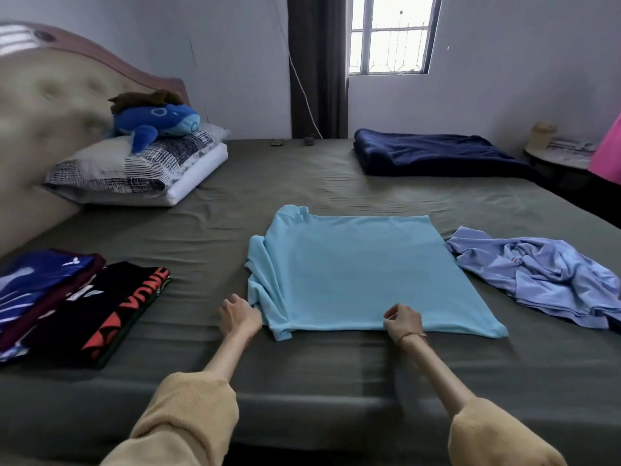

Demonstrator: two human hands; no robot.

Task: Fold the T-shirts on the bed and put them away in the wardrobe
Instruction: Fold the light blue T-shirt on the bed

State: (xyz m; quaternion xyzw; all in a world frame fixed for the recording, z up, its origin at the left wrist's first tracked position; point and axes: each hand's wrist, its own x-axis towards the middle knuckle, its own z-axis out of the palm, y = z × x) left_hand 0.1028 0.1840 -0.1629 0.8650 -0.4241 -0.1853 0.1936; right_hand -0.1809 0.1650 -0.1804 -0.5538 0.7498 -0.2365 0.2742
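- Cloth first: a light blue T-shirt (353, 274) lies spread flat on the olive-green bed (302, 169), its near hem running along the side closest to the person.
- The right hand (403, 320) sits on that near hem, fingers curled; its grip pinches the fabric at the edge.
- The left hand (240, 316) is at the shirt's left side, beside the bunched sleeve; the fingers reach toward the cloth and touch it, but whether this grip has closed on the fabric cannot be told.
- A crumpled lilac-blue T-shirt (544, 280) lies unfolded just beside the flat one, to its right, well apart from both hands.
- Folded shirts lie at the left: a black T-shirt (100, 307) with red-orange letters, of which "VONE" can be read, and next to it a blue-and-white T-shirt (37, 280) on top of a maroon one, with a small white logo too small to read.
- Both arms stretch forward over the bed edge, forearms bare, with pale yellow sleeves (188, 408) pushed up; a thin bracelet (411, 336) circles the right wrist.
- Farther back, a dark blue blanket (433, 153) lies folded near the far right of the bed.
- A blue plush whale (158, 121) rests on patterned pillows (134, 169) against the padded headboard (50, 95).
- A window (391, 33) and a dark curtain (317, 62) stand on the far wall.
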